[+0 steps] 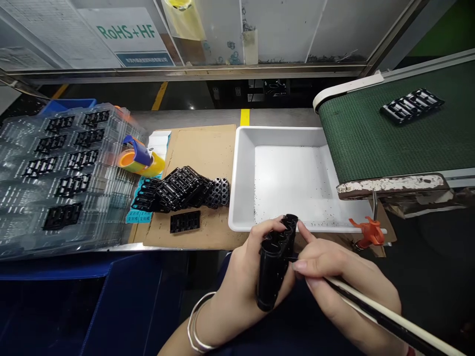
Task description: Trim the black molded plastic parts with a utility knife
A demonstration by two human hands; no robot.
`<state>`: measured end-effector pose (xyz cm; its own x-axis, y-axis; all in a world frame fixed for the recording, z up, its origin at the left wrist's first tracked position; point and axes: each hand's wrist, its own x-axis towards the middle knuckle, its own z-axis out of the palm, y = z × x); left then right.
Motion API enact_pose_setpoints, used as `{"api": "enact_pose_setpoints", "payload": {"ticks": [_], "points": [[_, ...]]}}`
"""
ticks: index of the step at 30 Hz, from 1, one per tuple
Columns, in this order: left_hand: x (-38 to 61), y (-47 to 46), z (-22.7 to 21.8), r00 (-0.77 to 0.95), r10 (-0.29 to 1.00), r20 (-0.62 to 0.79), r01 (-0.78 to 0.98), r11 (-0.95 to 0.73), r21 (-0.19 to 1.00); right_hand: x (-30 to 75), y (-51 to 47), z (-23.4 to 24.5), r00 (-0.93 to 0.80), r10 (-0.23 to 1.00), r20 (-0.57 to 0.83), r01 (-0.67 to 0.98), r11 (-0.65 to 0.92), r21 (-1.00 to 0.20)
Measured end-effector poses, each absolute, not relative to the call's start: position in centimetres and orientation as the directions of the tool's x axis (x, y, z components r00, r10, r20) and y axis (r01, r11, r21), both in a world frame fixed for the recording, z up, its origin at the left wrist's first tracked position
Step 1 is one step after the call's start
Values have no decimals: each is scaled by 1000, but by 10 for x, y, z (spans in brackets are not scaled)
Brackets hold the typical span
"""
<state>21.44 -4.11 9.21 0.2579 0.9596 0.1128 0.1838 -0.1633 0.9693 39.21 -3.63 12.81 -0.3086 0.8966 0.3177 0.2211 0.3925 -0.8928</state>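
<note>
Green conveyor [374,131] partly covers white tray [289,183] | left grip [237,279] clasps black part [272,272] | right grip [345,284] pinches stick [403,324]

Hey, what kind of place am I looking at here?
It looks like a factory workstation, probably for small plastic parts: there's a green conveyor belt, clear trays stacked with black parts in them, and a sign reading RoHS+HF.

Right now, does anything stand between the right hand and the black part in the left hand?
Nothing visible does: the right hand pinches a long tool, its dark tip pointing at the side of the black part, which the left hand holds. Whether the tip touches it, I cannot tell.
</note>
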Motion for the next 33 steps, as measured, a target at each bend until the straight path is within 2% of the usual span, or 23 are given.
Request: {"api": "enact_pose_setpoints", "payload": {"ticks": [4, 7, 10, 12, 13, 15, 20, 22, 23, 24, 25, 27, 29, 31, 33], "points": [[215, -41, 79, 189, 943, 272, 205, -309, 929, 390, -41, 118, -225, 965, 136, 72, 156, -985], [213, -39, 66, 176, 901, 398, 117, -420, 900, 386, -40, 111, -230, 970, -81, -161, -120, -980], [211, -37, 57, 145, 863, 484, 94, -499, 861, 379, -35, 108, -315, 893, -321, -438, -437, -785], [211, -36, 55, 127, 852, 507, 90, -519, 850, 376, -32, 108, -384, 824, -416, -529, -566, -633], [212, -35, 55, 120, 853, 508, 87, -519, 850, 375, -31, 109, -398, 807, -435, -547, -590, -594], [214, -34, 57, 100, 865, 491, 102, -500, 860, 373, -30, 110, -384, 812, -440, -553, -584, -595], [207, -40, 58, 54, 930, 362, 313, -360, 879, 376, -27, 109, -218, 916, -336, -486, -400, -777], [192, -48, 52, 55, 971, 231, 434, -231, 871, 380, -25, 105, -139, 943, -303, -430, -333, -839], [181, -52, 48, 49, 992, 114, 511, -123, 851, 383, -24, 102, -97, 951, -293, -399, -307, -864], [168, -56, 42, 25, 999, -34, 609, 12, 793, 387, -23, 99, -53, 958, -282, -368, -281, -886], [154, -59, 34, -29, 982, -185, 712, 151, 686, 392, -22, 95, -12, 963, -269, -332, -258, -907], [123, -61, 16, -206, 897, -391, 844, 366, 393, 400, -19, 85, 57, 969, -239, -254, -218, -942], [92, -55, -5, -360, 833, -419, 866, 466, 182, 408, -15, 74, 110, 971, -212, -187, -189, -964], [67, -43, -21, -437, 816, -379, 854, 509, 110, 414, -10, 64, 162, 972, -172, -149, -149, -978], [54, -30, -30, -465, 822, -329, 850, 519, 93, 421, -4, 56, 218, 970, -105, -103, -84, -991]]}}
